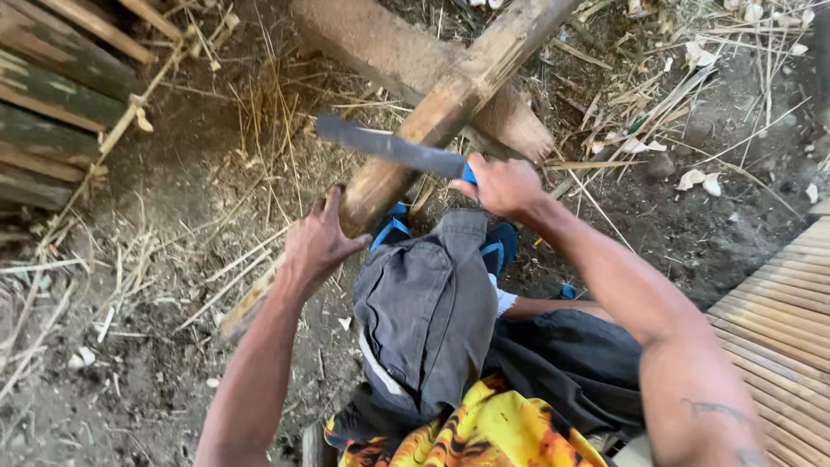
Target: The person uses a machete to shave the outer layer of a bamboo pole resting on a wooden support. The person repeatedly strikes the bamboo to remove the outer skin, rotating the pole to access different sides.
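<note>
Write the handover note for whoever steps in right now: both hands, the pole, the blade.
Left hand: gripping the thick brown bamboo pole, which leans across a pale wooden log.
Right hand: closed on the blue handle of a long dark machete, blade lying across the pole.
Done: pole's surface looks scraped near the blade.
Left: cannot tell how far the cut goes.
Dry slivers litter the dirt ground.

No packages, labels, signs, screens.

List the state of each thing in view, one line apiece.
Bamboo pole: slanted across a log, lower end near the ground.
Log: lying on the dirt.
Knife: blade laid across the pole.
Left hand: gripping the pole.
Right hand: closed on the knife's blue handle.
</note>
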